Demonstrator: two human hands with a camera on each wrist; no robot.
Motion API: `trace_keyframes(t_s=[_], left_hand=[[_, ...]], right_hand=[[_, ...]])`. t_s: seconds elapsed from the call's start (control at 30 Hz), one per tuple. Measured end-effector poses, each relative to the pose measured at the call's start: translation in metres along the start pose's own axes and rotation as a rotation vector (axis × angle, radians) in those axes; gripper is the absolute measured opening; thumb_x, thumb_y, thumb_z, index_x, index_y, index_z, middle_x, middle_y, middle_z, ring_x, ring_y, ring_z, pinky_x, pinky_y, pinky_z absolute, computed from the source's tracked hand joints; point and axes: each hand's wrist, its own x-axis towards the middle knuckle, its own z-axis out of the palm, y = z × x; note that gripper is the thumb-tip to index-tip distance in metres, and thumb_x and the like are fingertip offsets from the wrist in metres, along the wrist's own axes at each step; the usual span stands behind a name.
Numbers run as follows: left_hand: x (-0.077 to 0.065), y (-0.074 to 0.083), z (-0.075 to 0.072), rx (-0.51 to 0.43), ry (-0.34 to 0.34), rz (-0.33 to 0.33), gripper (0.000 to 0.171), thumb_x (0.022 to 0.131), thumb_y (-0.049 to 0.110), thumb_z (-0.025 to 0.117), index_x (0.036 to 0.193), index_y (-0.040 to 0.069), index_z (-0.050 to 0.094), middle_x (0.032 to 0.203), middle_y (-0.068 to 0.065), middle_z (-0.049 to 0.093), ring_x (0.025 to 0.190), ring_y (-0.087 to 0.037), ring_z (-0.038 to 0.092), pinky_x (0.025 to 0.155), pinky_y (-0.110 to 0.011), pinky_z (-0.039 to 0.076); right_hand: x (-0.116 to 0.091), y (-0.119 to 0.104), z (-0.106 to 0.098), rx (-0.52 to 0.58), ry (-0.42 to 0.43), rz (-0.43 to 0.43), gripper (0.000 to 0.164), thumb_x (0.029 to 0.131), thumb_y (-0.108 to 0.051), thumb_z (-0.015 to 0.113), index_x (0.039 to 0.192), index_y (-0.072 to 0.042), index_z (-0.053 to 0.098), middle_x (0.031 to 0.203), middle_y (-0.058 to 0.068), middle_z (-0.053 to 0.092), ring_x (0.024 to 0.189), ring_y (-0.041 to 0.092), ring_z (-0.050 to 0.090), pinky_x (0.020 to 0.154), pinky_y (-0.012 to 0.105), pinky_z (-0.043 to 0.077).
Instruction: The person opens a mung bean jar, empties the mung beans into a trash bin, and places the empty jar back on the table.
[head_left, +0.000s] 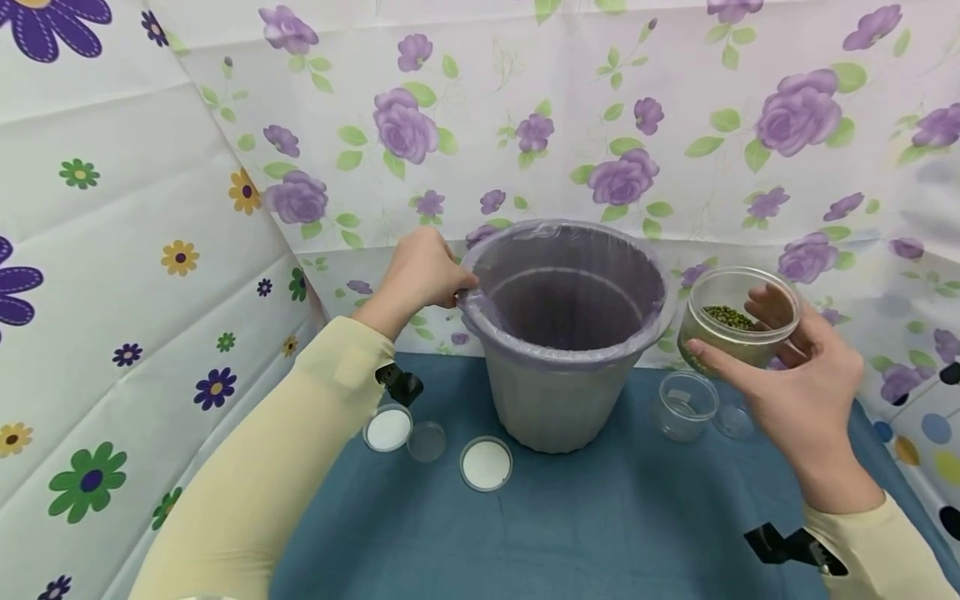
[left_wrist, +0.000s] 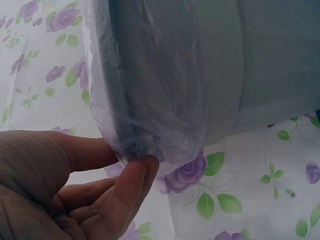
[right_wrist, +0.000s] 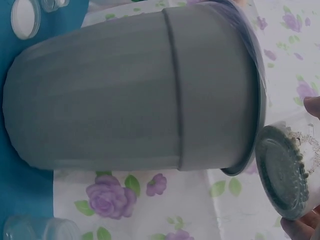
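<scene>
A grey trash bin (head_left: 558, 408) stands on the blue cloth, its rim covered by a thin translucent purple bag (head_left: 491, 321). My left hand (head_left: 423, 271) pinches the bag's edge at the left side of the rim, with thumb and fingertips on the film (left_wrist: 165, 135) in the left wrist view. On the other side, my right hand (head_left: 813, 396) holds a clear plastic jar (head_left: 701, 346), raised beside the bin's right rim and slightly tilted. Small green mung beans (head_left: 726, 317) lie inside the lidless jar. The right wrist view shows the jar's round base (right_wrist: 280, 172).
A second clear jar (head_left: 678, 429) stands right of the bin, with a clear lid (head_left: 733, 422) beside it. Two round white-topped pieces (head_left: 486, 464) and a clear disc (head_left: 427, 442) lie front left. Floral sheets (head_left: 525, 75) hang behind and at both sides.
</scene>
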Motion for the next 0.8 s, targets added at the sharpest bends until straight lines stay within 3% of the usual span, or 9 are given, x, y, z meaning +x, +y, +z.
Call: trace_keyframes(t_s=[0.13,0.3,0.43,0.67,0.8], left_hand=[[0.004,0.001,-0.002,-0.069,-0.051,-0.035,0.024,0.075,0.020,0.076,0.061,0.002,0.068,0.059,-0.010,0.068,0.055,-0.021,0.069,0.054,-0.028,0.055],[0.007,0.003,-0.003,-0.091,-0.090,-0.067,0.020,0.075,0.018,0.077,0.068,0.001,0.071,0.063,-0.011,0.070,0.060,-0.022,0.070,0.060,-0.029,0.056],[0.007,0.003,-0.004,-0.094,-0.090,-0.072,0.018,0.076,0.017,0.077,0.067,0.002,0.072,0.064,-0.012,0.070,0.059,-0.022,0.070,0.058,-0.029,0.057],[0.007,0.004,-0.003,-0.057,-0.090,-0.068,0.018,0.075,0.015,0.076,0.067,0.000,0.071,0.065,-0.014,0.070,0.059,-0.024,0.070,0.057,-0.030,0.057],[0.007,0.009,-0.004,0.008,-0.092,-0.046,0.016,0.074,0.013,0.075,0.068,-0.001,0.070,0.064,-0.015,0.069,0.057,-0.024,0.069,0.055,-0.029,0.056]], right_hand=[[0.007,0.001,0.000,-0.034,0.012,-0.032,0.077,0.051,-0.002,0.089,0.121,-0.021,0.063,0.111,0.007,0.067,0.105,0.011,0.062,0.081,0.009,0.047],[0.019,-0.013,0.003,-0.105,0.002,-0.034,0.078,0.051,-0.006,0.090,0.121,-0.026,0.063,0.110,0.001,0.067,0.103,-0.001,0.059,0.081,0.005,0.043],[0.040,-0.013,0.008,-0.177,-0.046,-0.148,0.076,0.051,-0.017,0.092,0.120,-0.026,0.063,0.104,0.004,0.067,0.094,-0.007,0.057,0.079,0.002,0.040],[0.069,-0.006,0.016,-0.327,-0.134,-0.286,0.087,0.048,-0.037,0.091,0.128,-0.031,0.057,0.107,0.003,0.068,0.086,0.019,0.063,0.072,0.003,0.033],[0.075,-0.005,0.016,-0.401,-0.189,-0.302,0.092,0.049,-0.039,0.091,0.132,-0.029,0.053,0.112,0.007,0.067,0.093,0.026,0.063,0.073,0.021,0.042]])
